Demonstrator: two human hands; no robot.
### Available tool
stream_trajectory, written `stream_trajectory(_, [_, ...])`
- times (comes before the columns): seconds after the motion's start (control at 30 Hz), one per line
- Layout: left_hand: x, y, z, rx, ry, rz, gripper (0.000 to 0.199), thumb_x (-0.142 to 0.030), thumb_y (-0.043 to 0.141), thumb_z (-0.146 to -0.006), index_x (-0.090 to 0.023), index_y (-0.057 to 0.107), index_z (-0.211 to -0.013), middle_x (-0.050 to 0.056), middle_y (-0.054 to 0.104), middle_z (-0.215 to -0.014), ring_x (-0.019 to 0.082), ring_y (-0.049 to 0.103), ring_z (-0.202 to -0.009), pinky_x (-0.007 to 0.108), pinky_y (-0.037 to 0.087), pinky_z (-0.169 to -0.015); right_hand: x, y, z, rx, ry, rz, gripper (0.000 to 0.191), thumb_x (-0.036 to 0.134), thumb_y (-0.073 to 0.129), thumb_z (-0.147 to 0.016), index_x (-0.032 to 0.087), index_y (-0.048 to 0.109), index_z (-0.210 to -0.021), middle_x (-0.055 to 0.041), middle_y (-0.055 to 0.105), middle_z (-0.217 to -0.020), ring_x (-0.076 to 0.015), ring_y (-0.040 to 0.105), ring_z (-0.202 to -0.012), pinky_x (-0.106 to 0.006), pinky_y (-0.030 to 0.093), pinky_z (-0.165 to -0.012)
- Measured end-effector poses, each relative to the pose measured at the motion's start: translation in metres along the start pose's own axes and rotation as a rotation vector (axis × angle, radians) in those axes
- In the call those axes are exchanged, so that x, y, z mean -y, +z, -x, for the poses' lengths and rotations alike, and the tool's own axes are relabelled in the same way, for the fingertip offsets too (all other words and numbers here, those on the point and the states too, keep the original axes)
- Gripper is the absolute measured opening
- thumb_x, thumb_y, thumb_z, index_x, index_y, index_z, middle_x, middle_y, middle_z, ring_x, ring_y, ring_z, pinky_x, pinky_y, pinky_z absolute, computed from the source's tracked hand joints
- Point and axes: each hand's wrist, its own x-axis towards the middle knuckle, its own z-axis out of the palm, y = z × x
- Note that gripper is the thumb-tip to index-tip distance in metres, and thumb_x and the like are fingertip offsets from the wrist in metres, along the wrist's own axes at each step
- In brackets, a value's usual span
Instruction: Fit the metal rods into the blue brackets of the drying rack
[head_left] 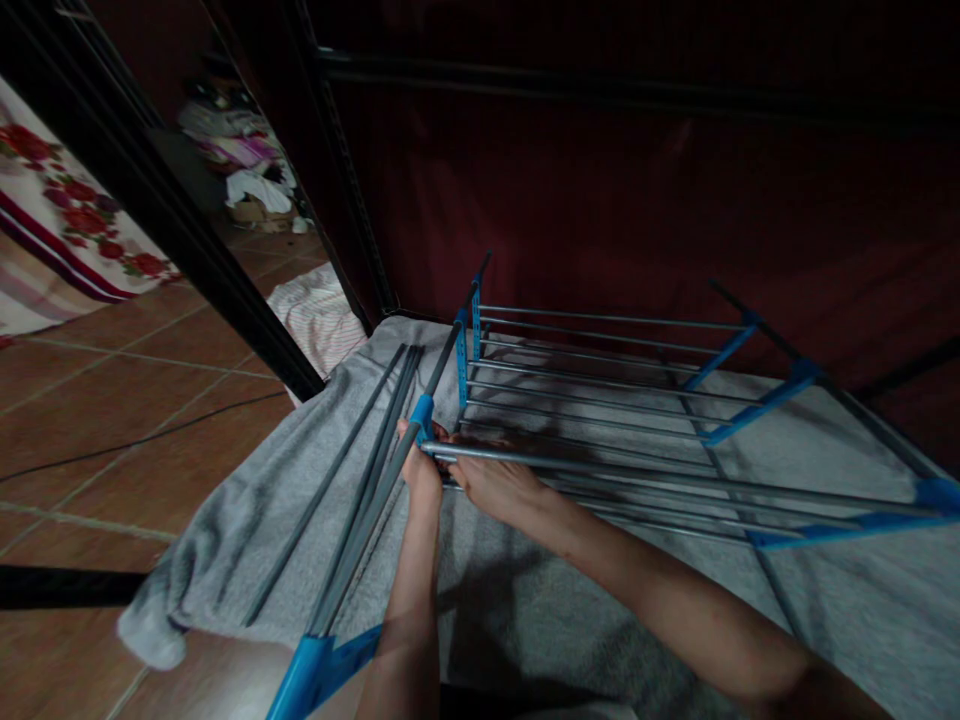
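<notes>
A rack of grey metal tubes and blue plastic connectors lies on its side, with several thin rods (600,388) spanning its two ends. My left hand (420,468) is closed around a blue plastic connector (422,408) on the near-left upright tube. Just right of it, my right hand (495,485) grips the left end of a grey metal rod, its fingers partly hidden behind the upper rod (637,470). The rod ends meet the connector, but I cannot tell how far in they sit. Another blue connector (304,672) is at the near end of the upright.
Loose grey rods (326,485) lie left of the rack on a grey blanket (240,540). A dark metal post (195,240) slants across the left side. Behind the rack hangs a dark red panel (600,200). A black cable (150,437) crosses the tiled floor (97,380).
</notes>
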Motion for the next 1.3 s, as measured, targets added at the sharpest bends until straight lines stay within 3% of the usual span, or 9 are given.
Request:
stream_trajectory(0.17, [0.002, -0.003, 0.000, 0.172, 0.043, -0.045, 0.060, -0.050, 0.029, -0.100, -0.019, 0.052, -0.055, 0.000, 0.042, -0.043, 0.009, 0.033, -0.036, 0.024, 0.025, -0.038, -0.003, -0.009, 0.017, 0.034, 0.132, 0.000, 0.038, 0.028, 0.037, -0.106, 0.018, 0.067, -0.126, -0.0155, 0.073, -0.122, -0.0278, 0.070, -0.108, -0.038, 0.053, -0.097])
stream_trajectory(0.43, [0.005, -0.005, 0.002, 0.192, 0.067, -0.033, 0.059, -0.045, 0.025, -0.105, -0.018, 0.053, -0.060, 0.000, 0.043, -0.045, 0.008, 0.035, -0.038, 0.025, 0.025, -0.040, -0.013, -0.001, 0.019, 0.003, 0.097, 0.014, 0.036, 0.031, 0.037, -0.107, 0.024, 0.069, -0.122, -0.0114, 0.073, -0.120, -0.0270, 0.070, -0.108, -0.038, 0.054, -0.095])
stream_trajectory(0.83, [0.017, -0.006, -0.011, 0.172, 0.065, 0.030, 0.055, -0.060, 0.037, -0.096, -0.019, 0.054, -0.063, -0.001, 0.047, -0.047, 0.008, 0.034, -0.035, 0.023, 0.025, -0.035, -0.015, 0.011, 0.026, 0.028, 0.050, 0.129, 0.035, 0.024, 0.040, -0.105, 0.022, 0.062, -0.131, -0.0118, 0.074, -0.119, -0.0229, 0.071, -0.106, -0.032, 0.054, -0.095])
stream_trajectory(0.97, [0.021, -0.006, -0.012, 0.208, 0.106, 0.066, 0.055, -0.068, 0.050, -0.086, -0.020, 0.053, -0.061, -0.002, 0.044, -0.044, 0.008, 0.033, -0.035, 0.022, 0.025, -0.035, -0.017, -0.004, 0.021, -0.002, 0.109, 0.128, 0.035, 0.027, 0.036, -0.107, 0.023, 0.061, -0.131, -0.0101, 0.072, -0.119, -0.0228, 0.070, -0.104, -0.035, 0.055, -0.092])
stream_trajectory(1.13, [0.021, -0.005, -0.010, 0.280, 0.139, 0.100, 0.062, -0.071, 0.043, -0.090, -0.021, 0.045, -0.053, -0.003, 0.035, -0.039, 0.009, 0.031, -0.034, 0.022, 0.024, -0.036, -0.023, -0.028, 0.012, -0.037, 0.184, 0.092, 0.035, 0.038, 0.035, -0.109, 0.024, 0.062, -0.126, -0.0082, 0.071, -0.122, -0.0225, 0.069, -0.103, -0.035, 0.053, -0.092])
stream_trajectory(1.3, [0.020, -0.004, -0.011, 0.271, 0.128, 0.104, 0.061, -0.073, 0.047, -0.087, -0.020, 0.049, -0.057, -0.004, 0.034, -0.039, 0.008, 0.028, -0.033, 0.022, 0.022, -0.035, -0.021, -0.003, 0.019, 0.010, 0.063, 0.058, 0.035, 0.029, 0.037, -0.107, 0.024, 0.066, -0.127, -0.0083, 0.072, -0.125, -0.0219, 0.069, -0.110, -0.033, 0.051, -0.097])
